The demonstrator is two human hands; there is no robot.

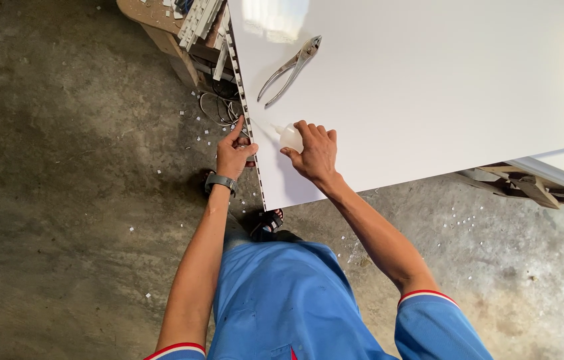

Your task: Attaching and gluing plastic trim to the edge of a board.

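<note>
The right hand (315,152) holds a small white squeeze bottle (290,137) on the big white board (428,80). The left hand (234,152) pinches the notched strip (247,120) along the board's left edge. Metal pliers (290,70) lie higher up.

Seen from above: the right hand (315,153) gripped a small translucent squeeze bottle (290,137), nozzle aimed at the left edge of a large white panel (428,87). The left hand (234,155), wristwatch (220,181) on that wrist, pinched a notched strip (242,100) running along that edge. Metal pliers (290,71) lay open on the panel, well apart from both hands. Small white scraps (195,141) dotted the concrete floor (62,200).
</note>
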